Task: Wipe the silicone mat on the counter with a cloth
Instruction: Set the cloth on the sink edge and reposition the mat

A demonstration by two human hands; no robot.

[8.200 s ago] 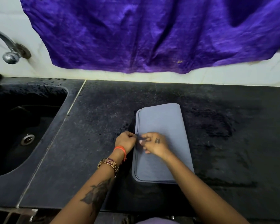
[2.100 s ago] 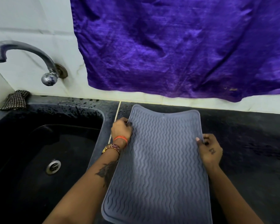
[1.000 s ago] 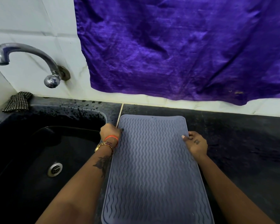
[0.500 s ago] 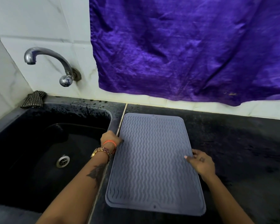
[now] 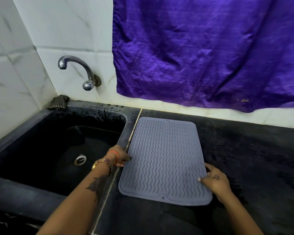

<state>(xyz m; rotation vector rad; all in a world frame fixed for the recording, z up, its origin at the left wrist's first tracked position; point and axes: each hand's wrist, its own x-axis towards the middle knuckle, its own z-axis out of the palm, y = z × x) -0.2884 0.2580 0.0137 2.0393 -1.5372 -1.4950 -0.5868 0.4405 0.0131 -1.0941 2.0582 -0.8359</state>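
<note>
Left hand (image 5: 120, 156) grips the mat's (image 5: 163, 160) left edge at mid-frame, fingers curled over it; right hand (image 5: 214, 181) pinches the right edge lower down, thumb on top. The grey wavy-ribbed mat lies flat on the dark counter (image 5: 244, 150), centre of frame, just right of the sink (image 5: 58, 150). A checked cloth (image 5: 58, 102) sits at the sink's upper-left corner, below the tap (image 5: 80, 70).

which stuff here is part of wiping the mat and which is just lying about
For the job: silicone mat, flat on the counter; left hand and right hand at its edges; checked cloth on the sink corner.

Lying about: tap, sink, purple curtain.
</note>
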